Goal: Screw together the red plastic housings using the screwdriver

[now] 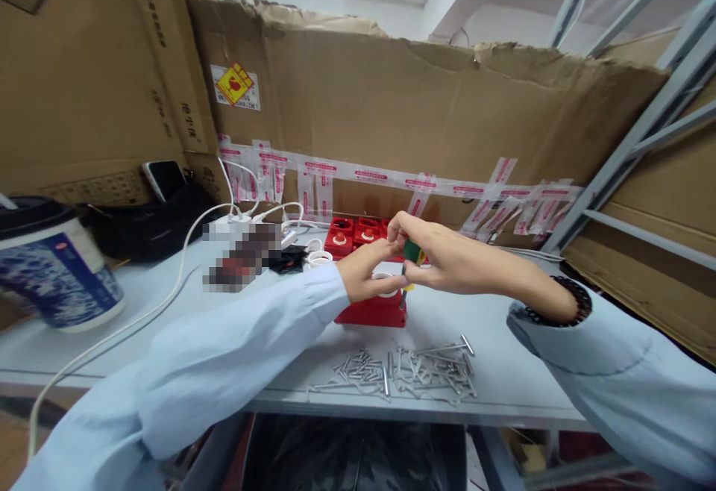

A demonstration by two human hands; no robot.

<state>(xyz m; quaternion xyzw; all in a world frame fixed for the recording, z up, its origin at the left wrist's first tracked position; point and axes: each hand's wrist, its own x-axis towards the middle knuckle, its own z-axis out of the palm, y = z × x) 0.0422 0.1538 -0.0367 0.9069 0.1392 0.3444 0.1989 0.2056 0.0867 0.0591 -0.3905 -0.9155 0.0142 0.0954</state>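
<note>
My right hand is closed round a screwdriver with a green and yellow handle, its shaft pointing down at a red plastic box on the white table. My left hand rests on top of that red box, fingers curled round a white ring-shaped part on it. A loose heap of several metal screws lies just in front of the box, near the table's front edge.
More red boxes stand behind against a taped cardboard wall. White rings, a white cable, a power strip, a black bag with a phone and a blue-white tub are at the left. A metal shelf frame rises on the right.
</note>
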